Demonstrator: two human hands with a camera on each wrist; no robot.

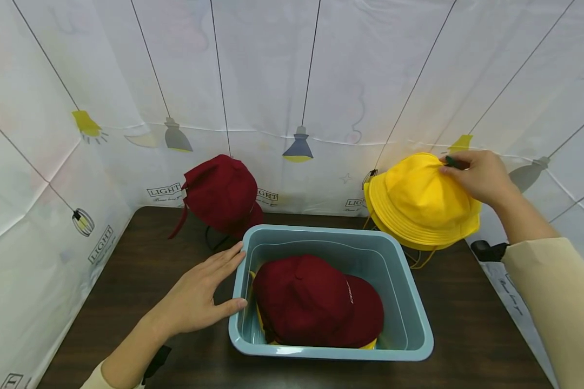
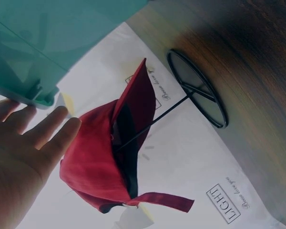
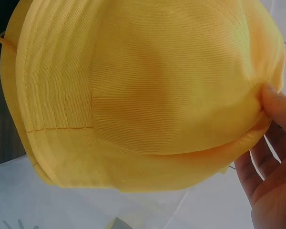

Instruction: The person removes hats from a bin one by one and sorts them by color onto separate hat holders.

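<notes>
My right hand [image 1: 482, 178] pinches the crown of a yellow bucket hat [image 1: 418, 200] at the back right. In the right wrist view the thumb [image 3: 279, 107] presses the cloth of the crown. A small dark green piece [image 1: 451, 162] shows by the fingertips. My left hand [image 1: 199, 294] touches the left rim of a light blue plastic bin [image 1: 418, 302], its fingers extended. Inside the bin lies a maroon cap [image 1: 311, 302], brim to the right, over something yellow [image 1: 370, 344] that is mostly hidden.
Behind the bin on the left, another maroon cap [image 1: 221, 194] hangs on a black wire stand [image 2: 200, 90], its strap dangling. Thin wire and a yellow cord [image 1: 424, 262] show under the yellow hat. White printed sheeting [image 1: 263, 70] surrounds the dark wooden table [image 1: 126, 302].
</notes>
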